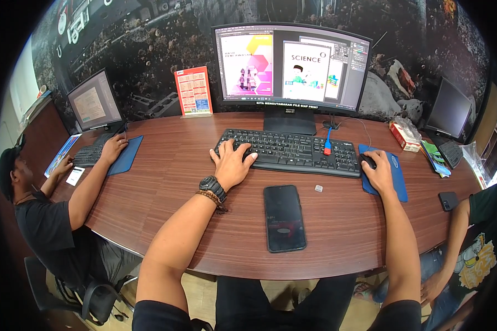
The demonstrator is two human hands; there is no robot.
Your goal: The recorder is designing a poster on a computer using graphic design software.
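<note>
My left hand rests with its fingers spread over the left end of a black keyboard; a dark watch and a beaded bracelet are on that wrist. Off the keyboard's right end, my right hand is curled over a black computer mouse on a blue mouse pad. Behind the keyboard stands a wide monitor showing colourful page layouts. A blue cable with a red end lies across the keys. Between my forearms lies a black phone, with a small pale square piece near it.
To the left, a person works at another keyboard and monitor. A red desk calendar stands left of my monitor. At the right are a red-and-white box, another monitor, a second phone and a seated person.
</note>
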